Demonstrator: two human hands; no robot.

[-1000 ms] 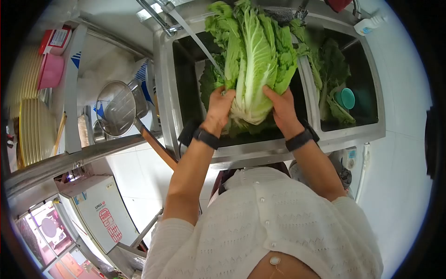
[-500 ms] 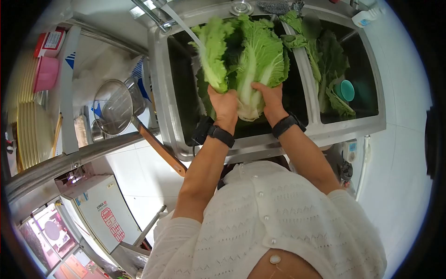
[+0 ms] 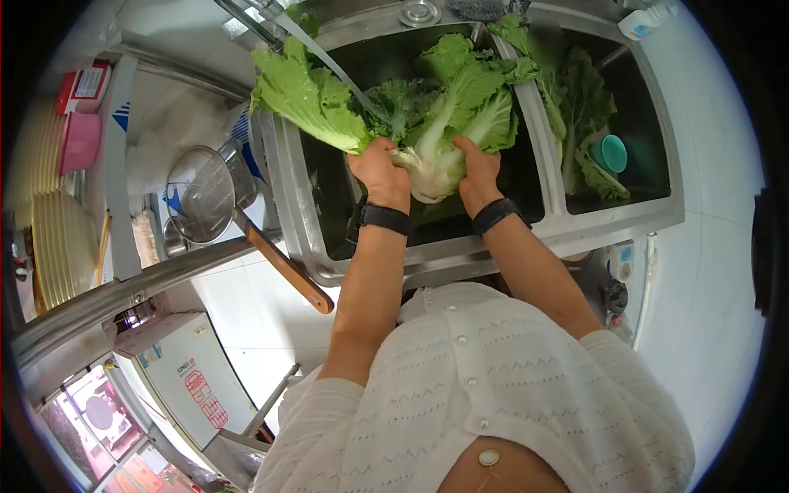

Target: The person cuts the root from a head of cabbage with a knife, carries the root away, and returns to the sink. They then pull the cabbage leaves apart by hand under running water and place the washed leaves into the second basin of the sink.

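Observation:
Over the left basin of the steel sink [image 3: 308,197], I hold a head of napa cabbage [image 3: 436,160], its white base toward me and its leaves spread apart. My left hand [image 3: 382,174] is closed round the lower part of a leaf [image 3: 316,103] that leans out to the left over the basin's rim. Against the right side of the base, my right hand [image 3: 479,174] grips the cabbage with the thumb on top. A stream of water [image 3: 333,66] from the faucet [image 3: 255,20] falls among the leaves. Both wrists wear black bands.
In the right basin lie loose green leaves [image 3: 583,107] and a teal cup [image 3: 610,154]. A strainer [image 3: 200,193] with a wooden handle rests on the left rack, near a pink container [image 3: 80,141]. A white bottle [image 3: 645,23] stands at the back right.
My left hand has pulled its leaf outward to the left, away from the rest of the head. The leaves have opened, and running water now falls between them. The right hand has barely moved.

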